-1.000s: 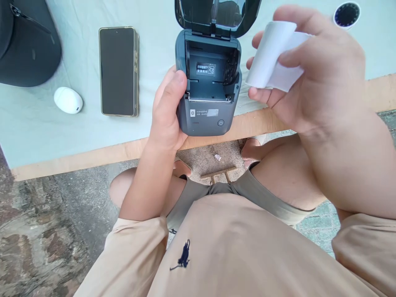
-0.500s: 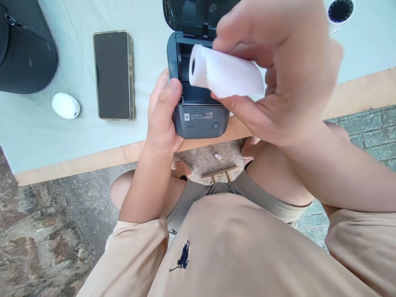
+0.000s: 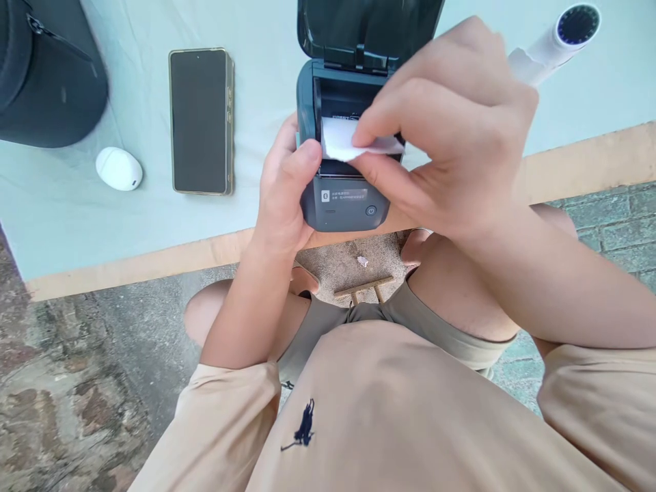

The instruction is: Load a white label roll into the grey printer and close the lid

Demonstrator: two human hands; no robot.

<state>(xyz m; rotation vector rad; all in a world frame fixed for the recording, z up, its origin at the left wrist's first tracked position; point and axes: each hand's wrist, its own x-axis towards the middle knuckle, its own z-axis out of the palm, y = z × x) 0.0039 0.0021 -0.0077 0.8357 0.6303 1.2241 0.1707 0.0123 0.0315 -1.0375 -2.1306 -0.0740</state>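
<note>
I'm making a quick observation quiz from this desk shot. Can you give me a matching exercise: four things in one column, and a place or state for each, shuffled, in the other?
Things:
1. paper roll
2. phone
3. printer lid
4. left hand

Places or states:
A. flipped open
B. lying flat, screen dark
C. gripping the printer's side
D. partly inside the open bay, pinched by the right hand

Pairs: 1-D, 2-B, 3-A, 4-C

The small dark grey plastic printer [image 3: 342,205] is showing a white Bluetooth sign, a round power symbol and unreadably small print; the beige cotton shirt [image 3: 359,424] is bearing a dark embroidered rider logo.
</note>
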